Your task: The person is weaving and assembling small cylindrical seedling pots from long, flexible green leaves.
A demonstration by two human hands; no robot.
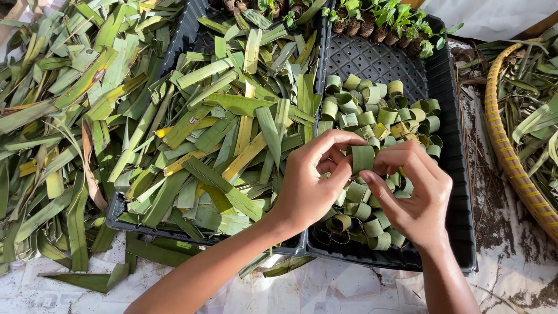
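Note:
Both hands meet over a black plastic tray (459,174) that holds several small rings rolled from green leaf strips (372,116). My left hand (314,180) and my right hand (415,186) together pinch one green leaf strip (362,157) curled into a ring, held between thumbs and fingertips just above the pile. A second black tray (174,52) to the left is heaped with flat cut leaf strips (232,139).
Loose long leaves (64,116) cover the surface at left. Small seedlings in soil plugs (383,23) line the tray's far edge. A woven basket rim (505,145) with more leaves stands at right. Dark soil (494,215) is scattered on the pale cloth beneath.

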